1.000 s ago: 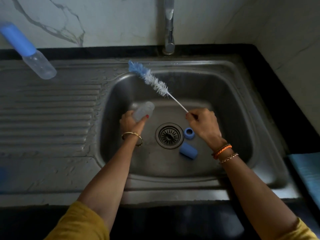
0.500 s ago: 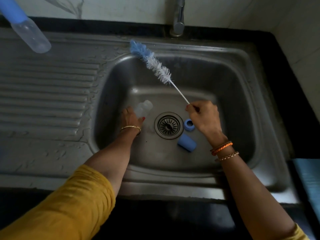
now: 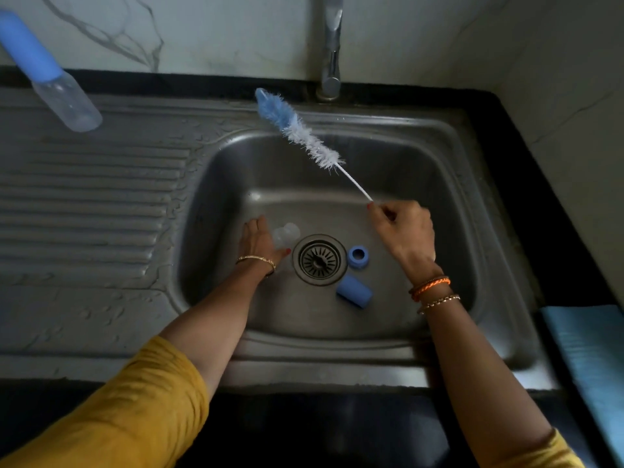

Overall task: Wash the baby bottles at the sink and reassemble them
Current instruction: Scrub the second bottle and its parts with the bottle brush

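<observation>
Where the steel sink [image 3: 439, 157] drops into its basin, both hands work low. Capped bottle [image 3: 50, 72] lies on the drainboard, far left, well apart. Brush [image 3: 297, 130] slants up toward the tap [image 3: 331, 45]; right hand [image 3: 405, 234] pinches its wire stem. Left hand [image 3: 258, 241] grips a clear bottle [image 3: 285, 234] on the basin floor beside the drain [image 3: 319, 260]. Blue cap [image 3: 354, 291] and ring [image 3: 358, 256] lie right of the drain.
</observation>
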### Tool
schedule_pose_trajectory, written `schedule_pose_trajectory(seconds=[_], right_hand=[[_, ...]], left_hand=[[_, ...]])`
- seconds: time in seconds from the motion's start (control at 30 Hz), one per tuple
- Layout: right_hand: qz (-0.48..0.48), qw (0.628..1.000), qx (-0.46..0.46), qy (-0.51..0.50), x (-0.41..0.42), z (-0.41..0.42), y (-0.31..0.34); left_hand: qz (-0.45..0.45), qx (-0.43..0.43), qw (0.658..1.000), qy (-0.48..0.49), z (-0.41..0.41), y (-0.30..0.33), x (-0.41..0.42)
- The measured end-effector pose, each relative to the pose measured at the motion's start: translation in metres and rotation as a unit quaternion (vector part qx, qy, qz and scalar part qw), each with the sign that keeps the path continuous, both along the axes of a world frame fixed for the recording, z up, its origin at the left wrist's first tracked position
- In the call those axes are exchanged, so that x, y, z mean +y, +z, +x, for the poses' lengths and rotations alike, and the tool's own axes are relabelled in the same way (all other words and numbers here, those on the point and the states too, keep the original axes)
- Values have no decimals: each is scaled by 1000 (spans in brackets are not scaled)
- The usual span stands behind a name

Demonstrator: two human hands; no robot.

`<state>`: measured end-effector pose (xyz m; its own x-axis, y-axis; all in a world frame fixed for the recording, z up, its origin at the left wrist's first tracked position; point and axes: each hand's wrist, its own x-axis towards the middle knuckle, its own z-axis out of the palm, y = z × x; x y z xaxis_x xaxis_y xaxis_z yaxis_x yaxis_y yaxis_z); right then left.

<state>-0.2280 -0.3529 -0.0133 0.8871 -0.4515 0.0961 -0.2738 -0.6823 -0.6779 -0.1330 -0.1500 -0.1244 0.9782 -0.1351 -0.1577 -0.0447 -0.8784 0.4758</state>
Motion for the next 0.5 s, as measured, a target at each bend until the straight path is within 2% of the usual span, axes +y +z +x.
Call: schedule_pose_trajectory(seconds=[0.1,0.17,0.23,0.33,0.4,0.5], right_hand=[[-31,999,-9,-16,-10,-3,2],[-46,999,-4,-29,-15,-4,1],[-46,998,9,-41,-20,-4,0],[-53,997,30,-56,-27,-2,0],[-63,996,32,-63,-32,-1,0],[-52,996,25,-63,-35,2,0]], left_hand=[[6,-69,996,-56,0,11,-16],[-14,-80,992,-98,-3,17,-36],[-37,-58,987,-142,-6,19,-64],[-62,27,976,-205,-11,18,-105],[-59,72,971,-220,-14,12,-124],[-24,89,965,-244,-18,2,-137]])
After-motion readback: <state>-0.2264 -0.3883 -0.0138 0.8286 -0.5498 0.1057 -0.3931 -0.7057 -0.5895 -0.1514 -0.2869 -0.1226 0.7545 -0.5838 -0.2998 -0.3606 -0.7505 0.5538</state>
